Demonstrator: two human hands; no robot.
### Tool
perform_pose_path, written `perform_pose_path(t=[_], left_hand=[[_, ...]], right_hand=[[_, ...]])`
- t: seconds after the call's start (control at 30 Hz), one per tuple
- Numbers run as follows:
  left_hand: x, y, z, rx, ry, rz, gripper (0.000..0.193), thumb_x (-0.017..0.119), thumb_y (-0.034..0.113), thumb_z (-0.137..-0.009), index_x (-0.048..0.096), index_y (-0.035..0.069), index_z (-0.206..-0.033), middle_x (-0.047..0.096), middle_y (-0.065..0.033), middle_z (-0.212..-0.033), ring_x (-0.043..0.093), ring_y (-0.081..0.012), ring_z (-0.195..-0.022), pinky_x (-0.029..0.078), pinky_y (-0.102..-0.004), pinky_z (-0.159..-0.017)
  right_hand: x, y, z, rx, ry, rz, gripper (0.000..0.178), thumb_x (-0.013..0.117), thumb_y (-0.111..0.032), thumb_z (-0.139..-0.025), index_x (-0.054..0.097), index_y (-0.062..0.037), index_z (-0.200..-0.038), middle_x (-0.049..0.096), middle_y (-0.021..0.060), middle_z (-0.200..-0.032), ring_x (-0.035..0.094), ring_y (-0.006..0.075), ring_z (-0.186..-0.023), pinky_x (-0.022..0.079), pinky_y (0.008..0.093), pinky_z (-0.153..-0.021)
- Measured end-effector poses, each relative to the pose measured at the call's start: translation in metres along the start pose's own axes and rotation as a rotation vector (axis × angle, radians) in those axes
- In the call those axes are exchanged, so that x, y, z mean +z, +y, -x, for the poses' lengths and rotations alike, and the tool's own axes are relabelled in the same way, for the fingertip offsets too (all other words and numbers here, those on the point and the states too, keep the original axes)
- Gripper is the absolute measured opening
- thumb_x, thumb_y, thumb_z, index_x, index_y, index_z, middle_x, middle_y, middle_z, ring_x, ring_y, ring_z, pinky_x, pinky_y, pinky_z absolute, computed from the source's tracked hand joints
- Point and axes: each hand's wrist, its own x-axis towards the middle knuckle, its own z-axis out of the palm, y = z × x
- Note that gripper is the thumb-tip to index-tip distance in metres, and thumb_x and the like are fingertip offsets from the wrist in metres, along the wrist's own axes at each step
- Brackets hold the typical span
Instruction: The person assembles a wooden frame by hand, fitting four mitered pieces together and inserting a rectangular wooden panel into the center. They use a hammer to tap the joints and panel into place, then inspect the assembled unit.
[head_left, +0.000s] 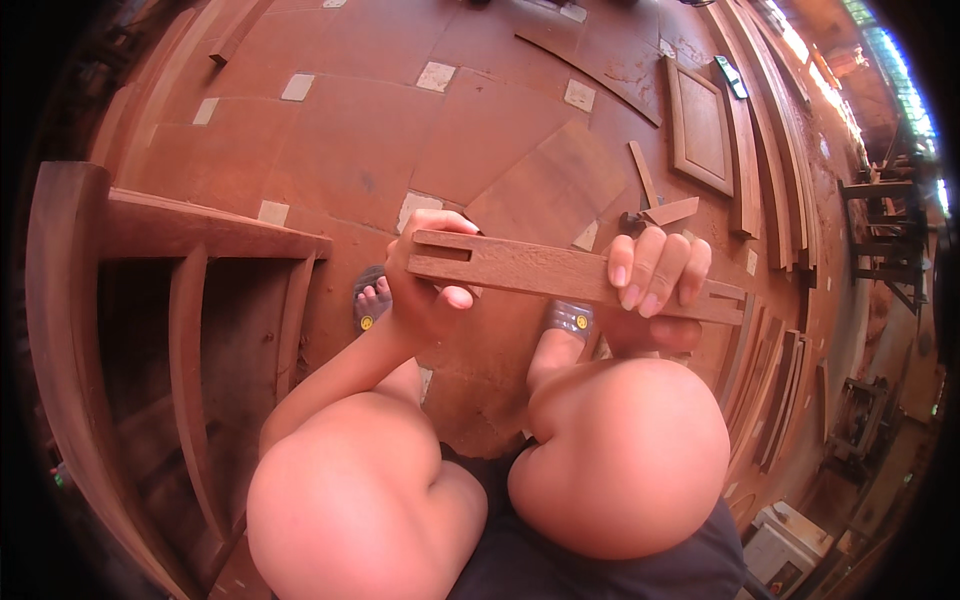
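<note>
A short reddish-brown wooden rail (pixel 545 268) with a slot cut into each end is held level above my knees, slanting slightly down to the right. My left hand (pixel 425 265) grips it near the left end, thumb below and fingers behind. Around the right part of the rail my right hand (pixel 658 275) is closed, its fingers over the front face. The slot at the left end faces me; the right one shows just past my fingers.
At my left stands a wooden frame (pixel 70 330) with slats. A panelled door (pixel 700 125), a flat board (pixel 550 180) and small offcuts (pixel 668 211) lie on the tiled floor ahead. Long planks (pixel 775 150) line the right side. A white box (pixel 785 550) sits at the lower right.
</note>
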Motion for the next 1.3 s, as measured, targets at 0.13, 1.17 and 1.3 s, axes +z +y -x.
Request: perform_pose_path(t=[0.13,1.17,1.3], left_hand=[[-0.021,0.004,0.001,-0.147,-0.006,0.116,0.069,0.052,0.068,-0.093,0.059,-0.001,-0.092,0.061,-0.0043,-0.081,0.058,-0.0106,-0.076,0.046,-0.0268,-0.069],[-0.005,0.004,-0.025,-0.200,0.168,-0.008,0.032,0.042,0.032,-0.093,0.048,0.003,-0.082,0.042,0.0001,-0.067,0.038,-0.0099,-0.066,0.034,-0.0288,-0.060],[-0.015,0.002,-0.028,-0.171,0.200,-0.094,0.032,0.041,0.031,-0.094,0.049,0.003,-0.083,0.047,-0.0015,-0.066,0.044,-0.0106,-0.064,0.038,-0.0287,-0.060]], right_hand=[[-0.012,0.018,0.006,-0.004,-0.140,-0.020,0.034,0.061,0.002,-0.068,0.047,-0.0118,-0.095,0.062,0.0152,-0.089,0.060,0.0338,-0.093,0.044,0.0493,-0.094],[-0.009,0.022,0.000,0.046,0.016,0.068,0.037,0.062,-0.008,-0.059,0.052,-0.0115,-0.094,0.061,0.0113,-0.091,0.058,0.0306,-0.096,0.040,0.0486,-0.101],[-0.003,0.027,-0.006,0.088,0.012,0.059,0.038,0.063,-0.008,-0.057,0.053,-0.0106,-0.093,0.062,0.0119,-0.091,0.058,0.0316,-0.099,0.038,0.0506,-0.106]])
